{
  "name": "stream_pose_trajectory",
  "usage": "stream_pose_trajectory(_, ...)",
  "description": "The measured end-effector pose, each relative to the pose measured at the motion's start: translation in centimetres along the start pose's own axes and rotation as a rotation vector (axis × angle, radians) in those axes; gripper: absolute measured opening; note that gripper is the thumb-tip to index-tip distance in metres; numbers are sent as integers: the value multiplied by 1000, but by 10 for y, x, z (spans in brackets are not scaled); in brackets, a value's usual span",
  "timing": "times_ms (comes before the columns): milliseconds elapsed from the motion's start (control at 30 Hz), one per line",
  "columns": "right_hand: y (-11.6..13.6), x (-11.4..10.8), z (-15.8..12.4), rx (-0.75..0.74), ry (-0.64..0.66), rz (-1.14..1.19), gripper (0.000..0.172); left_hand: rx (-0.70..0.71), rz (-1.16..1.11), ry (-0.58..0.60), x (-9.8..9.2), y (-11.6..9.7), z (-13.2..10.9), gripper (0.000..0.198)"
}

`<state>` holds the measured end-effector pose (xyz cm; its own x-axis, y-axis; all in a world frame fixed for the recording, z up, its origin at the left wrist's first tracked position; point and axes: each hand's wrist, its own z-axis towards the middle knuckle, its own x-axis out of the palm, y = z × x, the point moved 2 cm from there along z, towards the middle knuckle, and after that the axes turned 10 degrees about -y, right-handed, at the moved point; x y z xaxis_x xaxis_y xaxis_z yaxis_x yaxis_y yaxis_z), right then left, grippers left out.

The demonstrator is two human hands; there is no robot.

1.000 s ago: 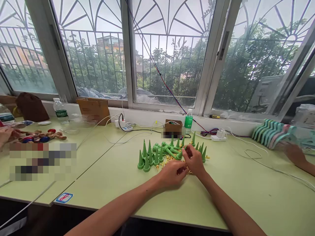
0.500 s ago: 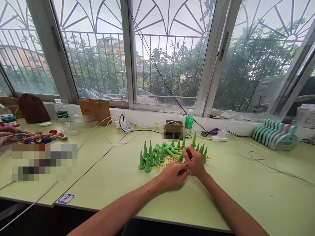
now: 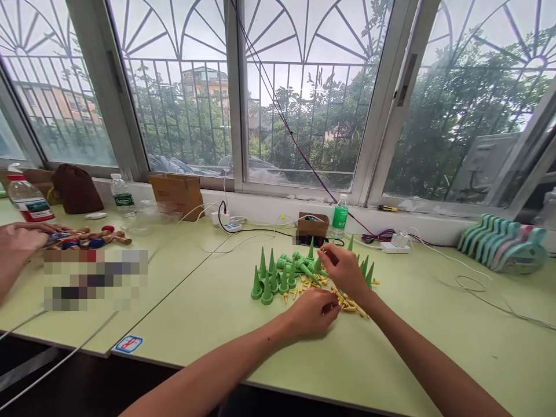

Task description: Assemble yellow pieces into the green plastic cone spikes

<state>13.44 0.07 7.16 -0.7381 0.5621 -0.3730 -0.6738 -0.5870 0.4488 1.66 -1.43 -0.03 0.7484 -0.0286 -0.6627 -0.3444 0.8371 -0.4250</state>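
My right hand (image 3: pixel 345 271) is closed in a pinch over a green plastic spike (image 3: pixel 318 265), held at its narrow end above the heap. Nearer to me, my left hand (image 3: pixel 315 314) has its fingers curled beside a pile of small yellow pointed pieces (image 3: pixel 351 305); whatever it may hold is hidden. Several green cone-shaped spikes (image 3: pixel 266 292) stand upright to the left of the hands. More green spikes (image 3: pixel 366 271) stand to the right, partly behind my right hand. Ridged green parts (image 3: pixel 299 262) lie in a heap between them.
A small brown box (image 3: pixel 313 225) and a green-labelled bottle (image 3: pixel 340 213) stand behind the heap. Cables and a power strip (image 3: pixel 394 247) lie by the window ledge. Teal ring-headed items (image 3: pixel 504 243) line up at right. Another person's hand (image 3: pixel 19 249) is by wooden toys (image 3: pixel 93 237).
My right hand has moved away from my left, up and back, with the green spike. More yellow pieces show between the hands. The view has shifted slightly, and the other person's hand shows more.
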Motion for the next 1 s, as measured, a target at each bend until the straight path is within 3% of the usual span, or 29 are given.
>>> stream_pose_trajectory(200,-13,7,16,20,25,-51,25,-7,6,19,-1,-1,0,22)
stream_pose_trajectory(433,-24,14,10,16,42,-68,25,1,8,16,-1,-2,1,23)
stream_pose_trajectory(633,-24,2,10,-9,-32,-86,27,-7,5,20,0,-3,1,23)
stream_pose_trajectory(833,-26,-13,29,-40,-160,-123,26,-25,-9,38,-1,-3,1,23)
stream_pose_trajectory(1000,-38,-14,49,-46,-144,-158,28,-26,-15,49,-2,-4,2,21)
